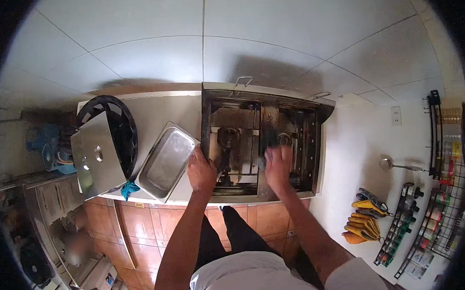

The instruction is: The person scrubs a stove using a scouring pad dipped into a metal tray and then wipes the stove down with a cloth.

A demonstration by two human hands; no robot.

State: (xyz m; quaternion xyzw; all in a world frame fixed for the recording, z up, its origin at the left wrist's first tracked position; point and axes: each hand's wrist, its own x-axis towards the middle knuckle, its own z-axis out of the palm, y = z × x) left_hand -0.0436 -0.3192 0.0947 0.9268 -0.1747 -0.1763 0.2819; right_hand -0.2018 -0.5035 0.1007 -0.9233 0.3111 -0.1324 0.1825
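Observation:
A greasy, brown-stained two-bay gas stove stands in front of me with burners in its wells. My left hand is closed over the stove's left rim, close to the corner of a metal pan. Over the stove's middle divider is my right hand, slightly smeared by motion. Its fingers are closed on a small dark greyish scouring pad, pressed against the divider; most of the pad is hidden. The rectangular stainless steel pan lies tilted on the counter left of the stove.
A shiny metal lid leans on a round black rack at the left. A teal cloth hangs by the counter edge. On the right wall are a ladle, yellow gloves and wire racks. Behind the stove rises a tiled wall.

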